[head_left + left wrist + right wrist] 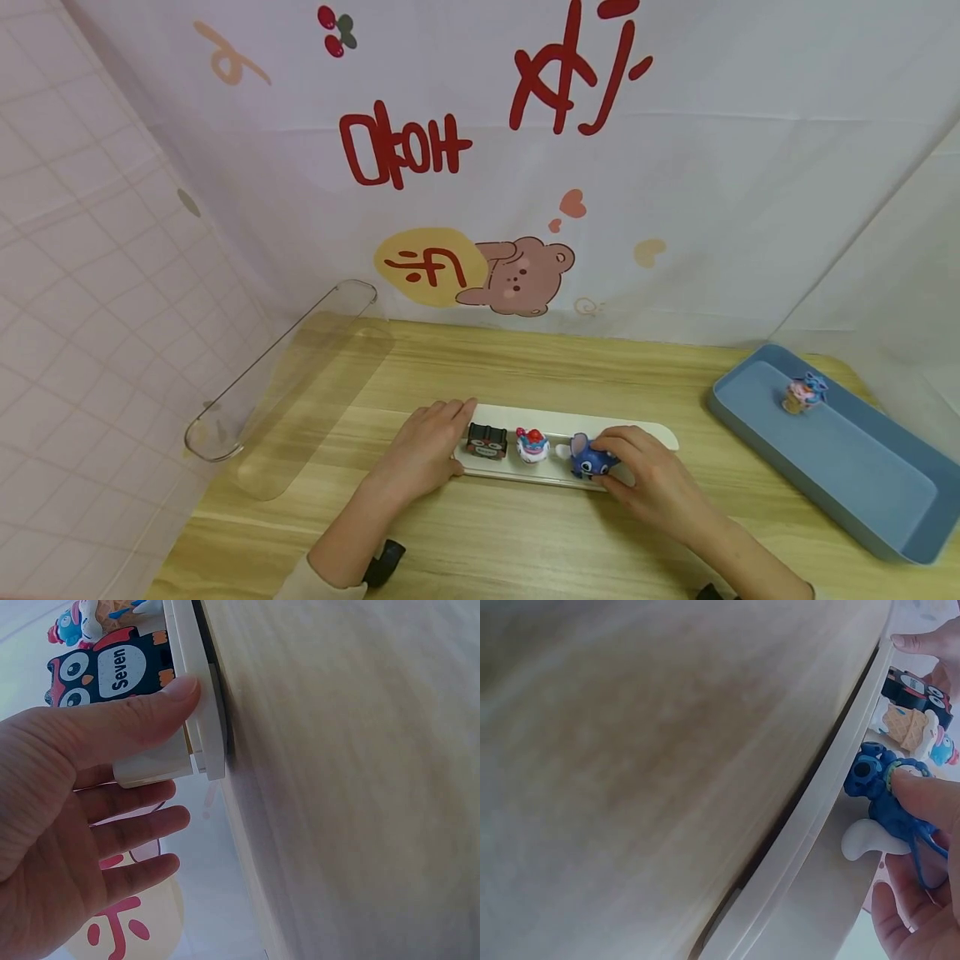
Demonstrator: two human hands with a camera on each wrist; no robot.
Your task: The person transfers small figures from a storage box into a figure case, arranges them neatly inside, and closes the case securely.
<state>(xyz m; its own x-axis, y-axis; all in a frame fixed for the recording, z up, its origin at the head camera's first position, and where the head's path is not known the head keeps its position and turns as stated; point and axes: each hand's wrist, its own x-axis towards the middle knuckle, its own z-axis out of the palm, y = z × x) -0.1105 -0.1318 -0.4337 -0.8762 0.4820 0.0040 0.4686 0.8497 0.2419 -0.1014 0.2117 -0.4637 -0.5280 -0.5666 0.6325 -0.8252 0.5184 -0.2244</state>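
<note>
A long white display base (517, 477) lies on the table, with a black owl figurine (487, 442) and an ice-cream-cone figurine (532, 446) standing on it. My left hand (431, 446) holds the base's left end, its thumb (154, 712) on the front edge and the fingers behind. Toward the right of the base, my right hand (648, 475) pinches a blue big-eared figurine (588, 457) between thumb and fingers. In the right wrist view this blue figurine (885, 799) is at the base, beside the cone; a white curved piece (870, 840) shows below it.
A blue-grey tray (825, 492) stands at the right, with a small pink and blue figurine (804, 393) inside near its far end. At the left, a clear plastic cover (300, 400) lies on the wooden table. Printed cloth walls (675, 167) stand behind and at the sides.
</note>
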